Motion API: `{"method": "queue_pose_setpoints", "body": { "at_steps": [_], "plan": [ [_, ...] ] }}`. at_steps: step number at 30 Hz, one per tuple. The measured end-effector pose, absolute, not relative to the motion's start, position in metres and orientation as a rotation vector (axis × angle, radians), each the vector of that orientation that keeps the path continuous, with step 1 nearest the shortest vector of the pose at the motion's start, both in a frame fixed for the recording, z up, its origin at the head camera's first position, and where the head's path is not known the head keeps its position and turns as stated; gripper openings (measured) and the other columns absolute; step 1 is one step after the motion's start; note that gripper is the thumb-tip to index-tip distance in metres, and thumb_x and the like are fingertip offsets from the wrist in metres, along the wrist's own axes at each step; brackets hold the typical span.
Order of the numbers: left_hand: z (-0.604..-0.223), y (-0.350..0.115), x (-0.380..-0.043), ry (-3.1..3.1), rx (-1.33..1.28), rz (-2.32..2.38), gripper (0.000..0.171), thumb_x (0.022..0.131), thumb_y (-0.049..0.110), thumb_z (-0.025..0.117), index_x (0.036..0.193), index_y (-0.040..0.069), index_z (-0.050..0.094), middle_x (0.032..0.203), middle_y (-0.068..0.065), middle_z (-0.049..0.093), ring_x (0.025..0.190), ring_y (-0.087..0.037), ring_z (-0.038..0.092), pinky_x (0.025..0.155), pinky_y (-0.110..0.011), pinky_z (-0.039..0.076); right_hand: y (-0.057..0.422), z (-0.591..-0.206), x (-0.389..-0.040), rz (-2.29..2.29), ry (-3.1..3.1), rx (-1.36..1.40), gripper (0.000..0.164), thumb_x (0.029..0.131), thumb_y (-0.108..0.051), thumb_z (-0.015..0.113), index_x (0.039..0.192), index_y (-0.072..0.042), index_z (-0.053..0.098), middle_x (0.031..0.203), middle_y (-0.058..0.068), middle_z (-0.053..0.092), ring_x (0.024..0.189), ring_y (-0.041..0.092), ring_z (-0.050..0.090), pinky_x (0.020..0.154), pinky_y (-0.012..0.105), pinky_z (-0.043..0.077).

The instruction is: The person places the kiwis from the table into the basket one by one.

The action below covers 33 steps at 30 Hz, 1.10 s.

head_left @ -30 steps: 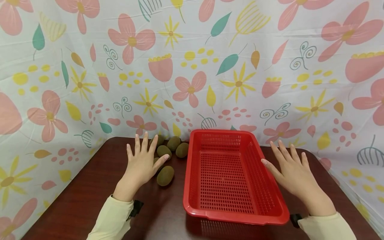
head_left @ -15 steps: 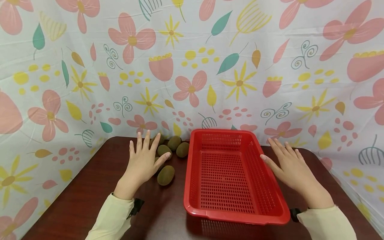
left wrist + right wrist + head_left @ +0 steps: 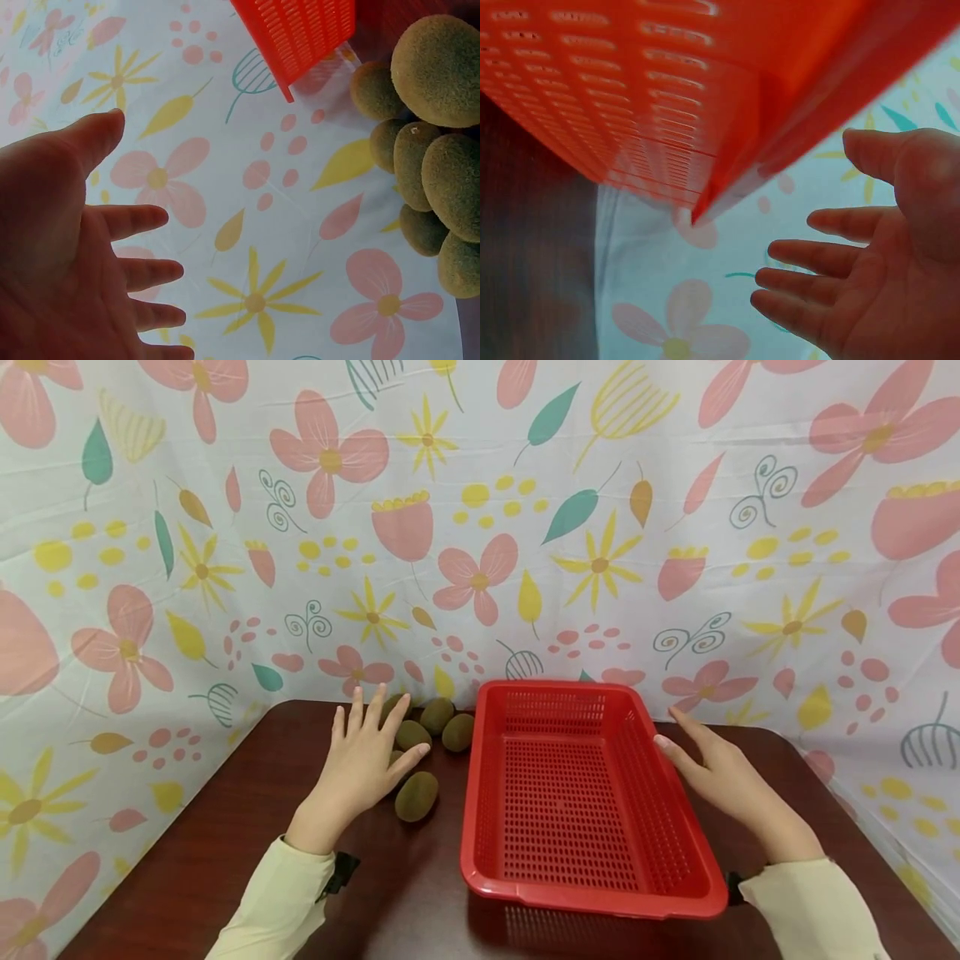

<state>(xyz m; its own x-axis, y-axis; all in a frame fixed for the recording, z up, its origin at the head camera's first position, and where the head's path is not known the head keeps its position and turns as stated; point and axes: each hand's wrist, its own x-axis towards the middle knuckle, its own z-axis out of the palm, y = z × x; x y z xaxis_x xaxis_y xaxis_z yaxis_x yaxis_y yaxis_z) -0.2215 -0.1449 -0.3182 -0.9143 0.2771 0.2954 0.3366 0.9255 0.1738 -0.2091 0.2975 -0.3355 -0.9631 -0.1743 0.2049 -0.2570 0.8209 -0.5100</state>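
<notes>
At the left, a cream sleeve (image 3: 279,897) leads to the left hand (image 3: 358,766), its fingers straight and spread well apart, empty, the thumb angled out toward the basket. Just beside it, past the fingertips and thumb, lie the kiwifruits (image 3: 417,797), clustered on the dark, glossy wood-grain table (image 3: 225,835): plump brown-green ovals whose fuzzy skin shows closely in the left wrist view, some partly hidden by the hand. To their right sits a red plastic basket (image 3: 592,902), rectangular, with a smooth rim and slotted walls and floor. By its right side, the right hand (image 3: 722,777) is empty too, its fingers extended with slight gaps and the thumb apart; whether the thumb tip touches the rim, I cannot tell. Another cream sleeve (image 3: 813,906) follows, and flower-printed cloth (image 3: 480,468) hangs behind everything.
</notes>
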Motion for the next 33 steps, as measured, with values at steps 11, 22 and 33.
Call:
{"method": "queue_pose_setpoints", "body": {
  "at_steps": [11, 22, 33],
  "plan": [
    [-0.322, -0.145, -0.225, -2.773, -0.560, -0.275, 0.068, 0.093, 0.042, 0.062, 0.149, 0.011, 0.037, 0.153, -0.021, 0.029, 0.141, -0.048, 0.014, 0.112, -0.062, 0.014, 0.310, -0.344, -0.221, 0.986, -2.872, 0.327, 0.066, 0.101, -0.037, 0.049, 0.146, 0.007, 0.031, 0.135, 0.033, 0.047, 0.119, 0.048, 0.051, 0.091, 0.058, 0.045],
    [-0.331, -0.142, -0.231, -2.777, -0.618, -0.286, 0.067, 0.089, 0.034, 0.070, 0.144, 0.004, 0.044, 0.144, -0.027, 0.038, 0.134, -0.051, 0.031, 0.103, -0.061, 0.034, 0.318, -0.351, -0.230, 1.153, -2.854, 0.381, 0.059, 0.100, -0.028, 0.054, 0.139, 0.014, 0.039, 0.117, 0.028, 0.062, 0.098, 0.036, 0.066, 0.079, 0.043, 0.055],
    [-0.344, -0.136, -0.237, -2.899, -0.676, -0.340, 0.062, 0.089, 0.027, 0.071, 0.137, -0.003, 0.048, 0.127, -0.024, 0.053, 0.113, -0.042, 0.054, 0.084, -0.048, 0.051, 0.317, -0.358, -0.233, 1.191, -2.851, 0.349, 0.058, 0.099, -0.025, 0.057, 0.135, 0.018, 0.041, 0.115, 0.031, 0.062, 0.091, 0.032, 0.069, 0.077, 0.044, 0.056]
  ]
}}
